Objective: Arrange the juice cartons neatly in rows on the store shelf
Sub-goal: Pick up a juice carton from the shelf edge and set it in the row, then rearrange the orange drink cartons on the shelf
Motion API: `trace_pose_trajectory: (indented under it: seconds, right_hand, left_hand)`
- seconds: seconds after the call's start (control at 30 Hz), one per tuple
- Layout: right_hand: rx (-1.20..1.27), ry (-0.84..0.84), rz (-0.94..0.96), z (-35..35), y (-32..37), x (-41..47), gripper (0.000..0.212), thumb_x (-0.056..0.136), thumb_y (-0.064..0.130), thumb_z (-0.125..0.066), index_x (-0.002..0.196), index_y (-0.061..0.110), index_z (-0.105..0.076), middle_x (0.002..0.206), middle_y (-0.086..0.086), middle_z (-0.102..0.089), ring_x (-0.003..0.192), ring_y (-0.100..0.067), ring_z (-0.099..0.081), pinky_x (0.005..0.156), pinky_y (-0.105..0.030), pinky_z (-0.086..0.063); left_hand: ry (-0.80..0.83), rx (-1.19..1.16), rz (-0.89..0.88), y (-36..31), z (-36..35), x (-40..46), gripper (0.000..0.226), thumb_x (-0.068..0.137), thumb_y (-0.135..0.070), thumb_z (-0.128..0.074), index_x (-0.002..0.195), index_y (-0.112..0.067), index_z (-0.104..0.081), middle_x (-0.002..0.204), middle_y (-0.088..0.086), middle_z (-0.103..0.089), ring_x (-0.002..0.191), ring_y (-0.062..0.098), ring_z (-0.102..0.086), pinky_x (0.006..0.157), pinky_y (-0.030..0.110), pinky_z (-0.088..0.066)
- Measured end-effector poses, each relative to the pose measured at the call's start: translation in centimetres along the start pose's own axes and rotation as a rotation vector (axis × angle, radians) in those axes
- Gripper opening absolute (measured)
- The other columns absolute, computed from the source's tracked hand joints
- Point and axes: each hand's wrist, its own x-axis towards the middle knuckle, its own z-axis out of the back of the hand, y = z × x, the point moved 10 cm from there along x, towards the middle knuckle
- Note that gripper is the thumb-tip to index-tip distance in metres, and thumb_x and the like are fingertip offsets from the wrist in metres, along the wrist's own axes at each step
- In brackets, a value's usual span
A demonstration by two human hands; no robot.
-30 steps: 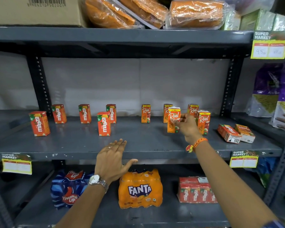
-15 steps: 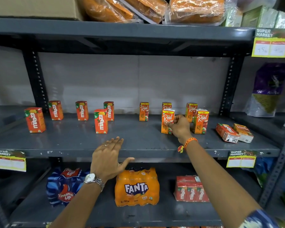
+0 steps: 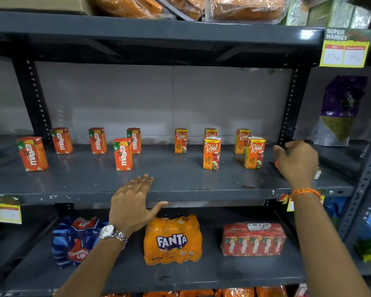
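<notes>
Several red Maaza cartons stand upright on the left half of the grey middle shelf. Several orange Real cartons stand on the right half, in a back row and a front row. My right hand hangs curled over the cartons lying flat at the shelf's right end. It hides most of them; only a corner of a lying carton shows. Whether it grips one I cannot tell. My left hand rests flat on the shelf's front edge, fingers spread, holding nothing.
On the lower shelf sit a Thums Up pack, a Fanta pack and a Maaza multipack. A perforated upright post stands right behind my right hand. A purple bag stands in the neighbouring bay.
My right hand let go of the front Real carton, which now stands alone, and moved right onto the lying cartons. The left hand stayed on the shelf edge.
</notes>
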Motion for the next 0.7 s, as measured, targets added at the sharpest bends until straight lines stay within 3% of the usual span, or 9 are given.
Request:
trace_pose_trajectory:
  seconds: [0.1,0.17,0.3,0.5,0.7]
  right_hand:
    - [-0.335,0.026,-0.108,0.4,-2.8,0.5,0.048,0.087,0.039,-0.064,0.111,-0.002,-0.064,0.121,-0.027,-0.057,0.114,-0.049,-0.051,0.091,-0.053,-0.045]
    - [-0.426,0.1,-0.155,-0.4,-4.0,0.4,0.046,0.09,0.035,-0.058,0.118,-0.001,-0.062,0.128,-0.026,-0.052,0.119,-0.047,-0.047,0.094,-0.051,-0.043]
    - [-0.473,0.14,-0.149,-1.3,-4.0,0.2,0.043,0.09,0.033,-0.056,0.119,0.001,-0.063,0.129,-0.023,-0.049,0.121,-0.043,-0.046,0.09,-0.048,-0.046]
    - [-0.389,0.207,-0.218,-2.6,-3.5,-0.1,0.06,0.083,0.044,-0.065,0.124,0.002,-0.05,0.123,-0.023,-0.061,0.115,-0.043,-0.059,0.089,-0.046,-0.048]
    - [-0.307,0.395,-0.238,-4.0,-4.0,0.4,0.06,0.082,0.051,-0.067,0.121,0.005,-0.062,0.124,-0.019,-0.065,0.113,-0.039,-0.061,0.089,-0.04,-0.048]
  left_hand:
    - [-0.011,-0.006,0.004,0.0,0.0,0.0,0.087,0.078,-0.081,-0.038,0.127,-0.014,-0.065,0.127,0.006,-0.067,0.113,0.026,-0.066,0.09,0.041,-0.053]
    - [-0.011,-0.013,0.007,0.0,-0.1,0.0,0.088,0.078,-0.081,-0.037,0.127,-0.014,-0.065,0.127,0.007,-0.067,0.113,0.026,-0.067,0.09,0.042,-0.053]
    - [-0.009,-0.014,0.015,0.3,-0.3,-0.1,0.088,0.078,-0.081,-0.037,0.127,-0.014,-0.065,0.128,0.007,-0.067,0.114,0.026,-0.066,0.09,0.042,-0.053]
    - [0.023,-0.017,0.013,0.2,-0.5,0.0,0.088,0.078,-0.082,-0.036,0.128,-0.015,-0.064,0.129,0.007,-0.066,0.115,0.026,-0.066,0.091,0.042,-0.053]
    - [0.046,-0.01,0.022,0.3,-0.5,-0.1,0.088,0.078,-0.082,-0.038,0.13,-0.016,-0.063,0.13,0.005,-0.065,0.117,0.024,-0.064,0.093,0.041,-0.052]
